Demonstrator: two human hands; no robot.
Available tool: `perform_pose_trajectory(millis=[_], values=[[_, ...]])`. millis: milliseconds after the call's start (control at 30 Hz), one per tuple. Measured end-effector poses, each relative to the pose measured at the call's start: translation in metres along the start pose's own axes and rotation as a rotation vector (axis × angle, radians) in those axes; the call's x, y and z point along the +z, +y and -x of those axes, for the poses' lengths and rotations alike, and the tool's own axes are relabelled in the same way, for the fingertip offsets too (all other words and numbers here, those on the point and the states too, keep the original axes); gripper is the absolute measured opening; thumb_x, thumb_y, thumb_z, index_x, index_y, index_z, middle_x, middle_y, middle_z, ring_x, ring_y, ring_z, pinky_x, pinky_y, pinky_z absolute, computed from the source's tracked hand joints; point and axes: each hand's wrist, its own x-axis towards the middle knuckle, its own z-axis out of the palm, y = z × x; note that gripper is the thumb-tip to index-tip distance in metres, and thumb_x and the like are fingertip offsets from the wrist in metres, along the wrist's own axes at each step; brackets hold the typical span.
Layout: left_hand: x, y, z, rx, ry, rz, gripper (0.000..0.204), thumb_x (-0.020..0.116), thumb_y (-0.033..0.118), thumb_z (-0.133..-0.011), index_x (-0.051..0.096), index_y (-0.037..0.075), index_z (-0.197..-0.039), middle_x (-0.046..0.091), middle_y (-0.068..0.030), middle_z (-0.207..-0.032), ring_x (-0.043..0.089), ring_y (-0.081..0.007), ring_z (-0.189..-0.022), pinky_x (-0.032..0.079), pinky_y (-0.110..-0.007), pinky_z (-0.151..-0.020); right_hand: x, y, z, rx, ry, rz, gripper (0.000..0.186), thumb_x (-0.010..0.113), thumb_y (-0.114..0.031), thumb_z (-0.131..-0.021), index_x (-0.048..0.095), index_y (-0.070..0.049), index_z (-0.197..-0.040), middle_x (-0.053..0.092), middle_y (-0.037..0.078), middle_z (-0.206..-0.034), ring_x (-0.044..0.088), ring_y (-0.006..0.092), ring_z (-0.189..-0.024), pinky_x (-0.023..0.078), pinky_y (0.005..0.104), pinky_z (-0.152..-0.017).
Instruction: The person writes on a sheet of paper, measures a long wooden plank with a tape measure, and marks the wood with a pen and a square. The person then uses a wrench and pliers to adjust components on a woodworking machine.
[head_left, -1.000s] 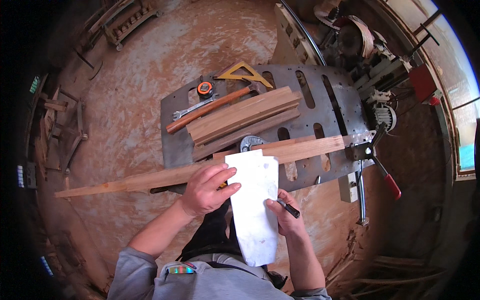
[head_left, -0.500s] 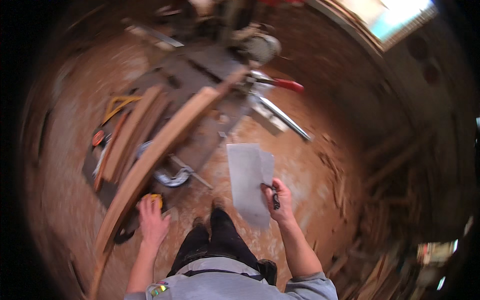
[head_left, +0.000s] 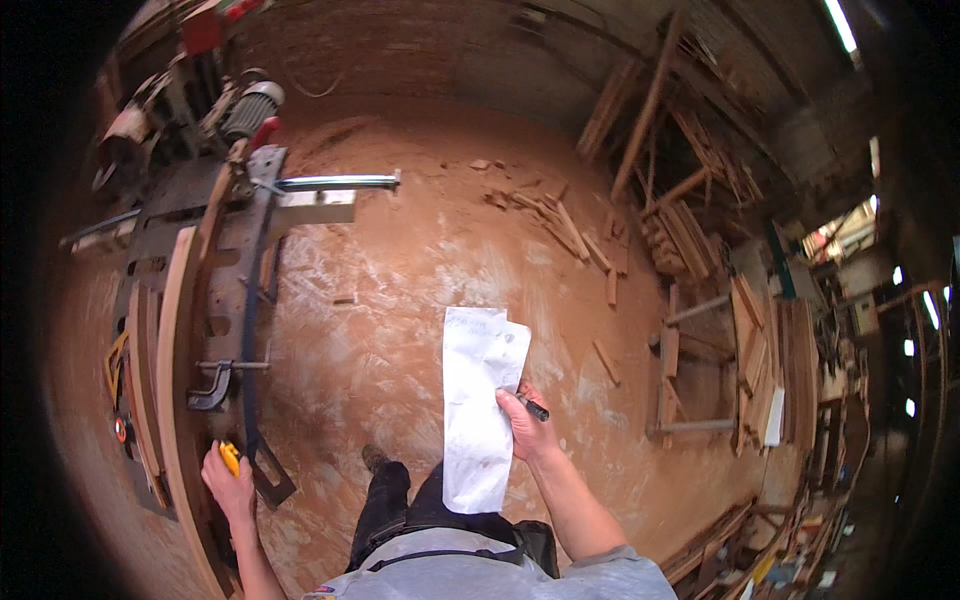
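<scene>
The right hand (head_left: 529,432) clamped paper (head_left: 476,425) and pen (head_left: 536,408); the left hand (head_left: 231,490) touched the tape (head_left: 231,458) (whether gripped, I couldn't tell). Taking hold seemed the step, calling for closed fingers.

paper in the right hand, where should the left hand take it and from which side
Probably by the middle of the free left edge of the paper, coming from the left, thumb above, fingers beneath. The right hand pinches its right edge and also holds a pen, crowding that side; it is long and thin, so a light pinch should suit.
</scene>
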Motion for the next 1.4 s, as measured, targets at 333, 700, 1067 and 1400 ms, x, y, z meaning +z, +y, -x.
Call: perform_pose_trajectory(millis=[333,700,1067,1400], values=[[-0.001,0.238,0.107,-0.624,-0.842,1.645,0.049,0.059,0.034,-0.089,0.055,0.012,-0.132,0.064,-0.0157,-0.120,0.065,-0.0346,-0.106,0.062,-0.044,-0.069,-0.161,-0.045,0.068,-0.247,0.156,0.229,0.022,0.065,-0.014,-0.097,0.063,0.001,-0.113,0.066,0.003,-0.098,0.058,0.0088,-0.087,0.048,0.0255,-0.076],[0.016,0.332,0.128,-0.582,-1.185,2.023,0.046,0.048,0.045,-0.101,0.059,0.007,-0.124,0.066,-0.0172,-0.114,0.064,-0.0330,-0.107,0.058,-0.045,-0.076,-0.153,-0.089,0.053,-0.313,-0.015,0.355,0.019,0.062,-0.003,-0.090,0.064,0.002,-0.108,0.069,0.008,-0.102,0.063,0.0133,-0.090,0.050,0.0298,-0.083],[-0.077,0.134,0.070,-0.650,-0.420,1.982,0.037,0.047,0.033,-0.103,0.062,0.004,-0.085,0.063,-0.0149,-0.082,0.064,-0.0262,-0.074,0.057,-0.039,-0.063,0.128,-0.008,-0.030,0.120,-0.538,0.570,0.012,0.065,0.003,-0.092,0.064,0.002,-0.104,0.068,0.003,-0.093,0.060,0.0087,-0.078,0.049,0.0235,-0.065],[-0.224,0.041,-0.014,-0.041,0.453,0.347,0.027,0.074,0.015,-0.077,0.073,0.005,-0.103,0.069,-0.0077,-0.100,0.063,-0.0248,-0.083,0.052,-0.033,-0.073,0.383,0.114,-0.042,-0.288,-1.060,1.234,0.010,0.068,-0.011,-0.094,0.064,-0.007,-0.102,0.067,0.015,-0.078,0.065,0.0243,-0.067,0.052,0.0363,-0.062]])
